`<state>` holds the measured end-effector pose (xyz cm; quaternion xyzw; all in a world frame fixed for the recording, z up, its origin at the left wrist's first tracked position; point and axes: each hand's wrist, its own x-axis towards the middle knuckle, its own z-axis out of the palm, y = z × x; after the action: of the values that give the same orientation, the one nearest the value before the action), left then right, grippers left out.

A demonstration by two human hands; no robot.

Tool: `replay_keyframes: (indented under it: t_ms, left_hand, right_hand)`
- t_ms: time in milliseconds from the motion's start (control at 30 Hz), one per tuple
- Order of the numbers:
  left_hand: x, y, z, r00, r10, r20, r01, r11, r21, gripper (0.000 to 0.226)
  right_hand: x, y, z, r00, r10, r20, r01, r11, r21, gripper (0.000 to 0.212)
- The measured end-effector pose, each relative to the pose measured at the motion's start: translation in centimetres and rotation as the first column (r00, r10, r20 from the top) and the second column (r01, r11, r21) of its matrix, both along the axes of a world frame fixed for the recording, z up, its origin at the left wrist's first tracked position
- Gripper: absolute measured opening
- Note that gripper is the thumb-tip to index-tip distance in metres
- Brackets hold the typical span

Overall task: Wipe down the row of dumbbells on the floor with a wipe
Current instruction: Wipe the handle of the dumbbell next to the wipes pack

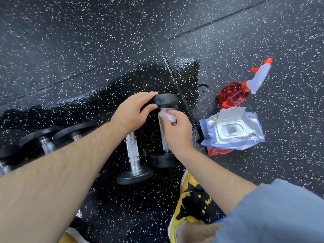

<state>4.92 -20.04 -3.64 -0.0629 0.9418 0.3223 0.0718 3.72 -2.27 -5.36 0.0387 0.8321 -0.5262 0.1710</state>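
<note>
At right end of the dumbbell row [133, 155], steadying black-headed chrome-handled dumbbell [165, 100] by its far head with curled left hand [133, 113], pinching crumpled white wipe [166, 115] onto handle with right hand [177, 132] for scrubbing.

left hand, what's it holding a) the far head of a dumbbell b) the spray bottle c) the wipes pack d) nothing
a, the left hand grips the black far head of the dumbbell, while the right hand pinches the wipe against the top of its handle.
</note>
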Motion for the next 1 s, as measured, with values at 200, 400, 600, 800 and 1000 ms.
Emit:
replay_keyframes:
  t_ms: [200,400,600,800,1000]
  left_hand:
    - [-0.2,0.3,0.1,1.000,-0.010,-0.015,0.010,1.000,-0.006,0.043]
    - [-0.1,0.2,0.1,1.000,0.001,-0.026,-0.002,1.000,-0.007,0.043]
    - [-0.3,0.5,0.1,0.999,0.003,-0.034,-0.003,1.000,-0.006,0.043]
    - [-0.3,0.4,-0.3,1.000,0.003,-0.029,-0.004,1.000,-0.007,0.044]
    - [-0.4,0.5,-0.3,1.000,-0.008,-0.028,0.008,1.000,-0.019,0.044]
  right_hand:
    - [-1.5,0.4,0.6,0.999,0.022,0.042,-0.024,0.998,0.058,0.020]
    - [-0.9,2.2,1.0,0.972,0.217,-0.085,-0.206,0.971,0.121,0.014]
    - [-1.6,1.4,0.3,0.989,0.135,-0.054,-0.128,0.985,0.116,0.019]
    - [-1.3,1.9,-0.6,0.828,0.413,-0.380,-0.333,0.907,0.260,0.013]
    - [-1.6,1.4,-0.8,0.611,0.627,-0.482,-0.412,0.773,0.482,0.006]
